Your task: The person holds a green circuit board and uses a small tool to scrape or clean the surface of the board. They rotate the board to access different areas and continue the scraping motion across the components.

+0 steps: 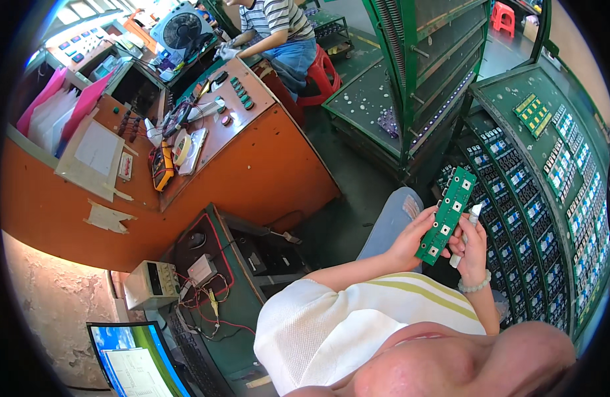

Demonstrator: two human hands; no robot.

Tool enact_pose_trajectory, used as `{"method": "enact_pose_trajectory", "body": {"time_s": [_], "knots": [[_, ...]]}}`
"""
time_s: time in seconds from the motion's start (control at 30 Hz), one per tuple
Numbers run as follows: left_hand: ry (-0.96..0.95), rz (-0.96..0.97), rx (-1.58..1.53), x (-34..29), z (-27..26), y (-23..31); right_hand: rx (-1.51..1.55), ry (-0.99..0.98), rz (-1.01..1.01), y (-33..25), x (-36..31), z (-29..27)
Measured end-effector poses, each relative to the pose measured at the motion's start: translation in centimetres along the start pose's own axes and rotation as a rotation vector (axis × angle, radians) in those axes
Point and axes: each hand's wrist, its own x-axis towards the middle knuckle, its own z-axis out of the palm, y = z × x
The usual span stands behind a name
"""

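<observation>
A long green circuit board (pixel 445 221) with a row of square white-and-dark parts is held tilted over my lap. My left hand (pixel 411 239) grips it by its lower left edge, with the thumb along the side. Close beside the board's right edge, my right hand (pixel 472 250) is closed around a slim white knife-like tool (pixel 456 260), its slanted pale tip pointing up. Fingertips of the right hand come near the lower right edge of the board; whether they touch it I cannot tell.
To my right stands a green rack (pixel 516 119) packed with many circuit boards. An orange workbench (pixel 252 165) carries a yellow multimeter (pixel 162 167). A power supply (pixel 152 284), wires and a monitor (pixel 139 360) stand at left. Another person (pixel 278 33) sits on a red stool (pixel 320 79).
</observation>
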Motion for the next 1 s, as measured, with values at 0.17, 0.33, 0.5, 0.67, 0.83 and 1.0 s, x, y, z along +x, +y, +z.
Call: {"method": "enact_pose_trajectory", "body": {"time_s": [0.17,0.33,0.5,0.67,0.83,1.0], "knots": [[0.014,-0.007,0.019,-0.4,-0.4,-0.1,0.058,-0.006,0.027,0.6,-0.1,-0.1],[-0.038,-0.013,0.058,0.3,-0.5,-1.2,0.058,0.034,-0.009,0.6,-0.9,-0.5],[-0.078,-0.056,0.076,0.3,-0.1,-2.1,0.047,0.052,-0.043,-0.1,-2.3,-1.1],[-0.126,-0.074,0.069,0.4,1.5,-2.9,0.058,0.097,-0.118,-0.1,-3.7,-2.3],[-0.189,-0.111,0.099,0.1,2.3,-4.0,0.145,0.083,-0.130,0.6,-5.0,-3.3],[-0.182,-0.160,0.087,-0.7,2.6,-4.0,0.181,-0.016,-0.055,1.1,-5.5,-3.4]]}}
